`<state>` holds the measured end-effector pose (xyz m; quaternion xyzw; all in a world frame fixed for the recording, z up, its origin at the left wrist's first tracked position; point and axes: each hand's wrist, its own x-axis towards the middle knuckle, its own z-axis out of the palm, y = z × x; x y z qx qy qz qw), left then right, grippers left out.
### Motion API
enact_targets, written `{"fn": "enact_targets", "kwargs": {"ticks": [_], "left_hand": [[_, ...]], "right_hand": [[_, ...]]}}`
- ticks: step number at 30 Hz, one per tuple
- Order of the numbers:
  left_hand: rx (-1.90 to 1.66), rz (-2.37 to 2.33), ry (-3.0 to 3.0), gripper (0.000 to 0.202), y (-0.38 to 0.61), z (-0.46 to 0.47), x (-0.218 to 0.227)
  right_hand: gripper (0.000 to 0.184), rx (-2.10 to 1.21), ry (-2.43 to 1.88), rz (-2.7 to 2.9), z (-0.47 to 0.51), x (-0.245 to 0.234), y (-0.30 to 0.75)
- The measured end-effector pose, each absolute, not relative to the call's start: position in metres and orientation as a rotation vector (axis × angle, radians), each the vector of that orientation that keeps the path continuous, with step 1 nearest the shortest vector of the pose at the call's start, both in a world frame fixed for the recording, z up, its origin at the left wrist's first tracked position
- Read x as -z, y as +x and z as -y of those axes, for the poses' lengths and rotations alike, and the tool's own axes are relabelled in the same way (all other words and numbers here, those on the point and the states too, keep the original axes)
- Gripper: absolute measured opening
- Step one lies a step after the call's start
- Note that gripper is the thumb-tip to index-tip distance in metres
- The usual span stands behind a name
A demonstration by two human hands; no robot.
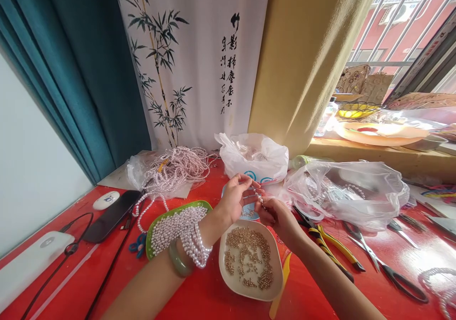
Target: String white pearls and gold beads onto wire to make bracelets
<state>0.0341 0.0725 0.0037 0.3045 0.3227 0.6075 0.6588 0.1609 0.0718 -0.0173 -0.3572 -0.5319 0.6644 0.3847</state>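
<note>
A short string of beads [258, 194] is stretched between my two hands above the trays. My left hand [235, 195] pinches its upper end between thumb and finger; a pearl bracelet [195, 245] and a green bangle [180, 258] circle that wrist. Lower down, my right hand [278, 213] is closed on the other end of the string. Below them stands a white dish [223, 273] of small gold beads [249, 253]. Partly behind my left forearm lies a green tray [151, 234] full of white pearl beads [174, 227]. A blue dish [251, 212] shows behind the hands.
Pearl strands [178, 168] are heaped at the back left. Plastic bags [253, 158] stand behind the hands and at right. Pliers [335, 248], scissors [388, 263] and a yellow strip [281, 291] lie on the right. A phone [110, 215] and a power bank [39, 263] lie left.
</note>
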Motion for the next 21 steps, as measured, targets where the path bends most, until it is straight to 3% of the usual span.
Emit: {"fn": "enact_targets", "kwargs": {"ticks": [21], "left_hand": [[-1.337,-0.707,0.759,0.009,0.0362,-0.0681,0.0000]], "right_hand": [[0.035,-1.548,-1.154,1.338,-0.0775,0.0202,0.1617]]}}
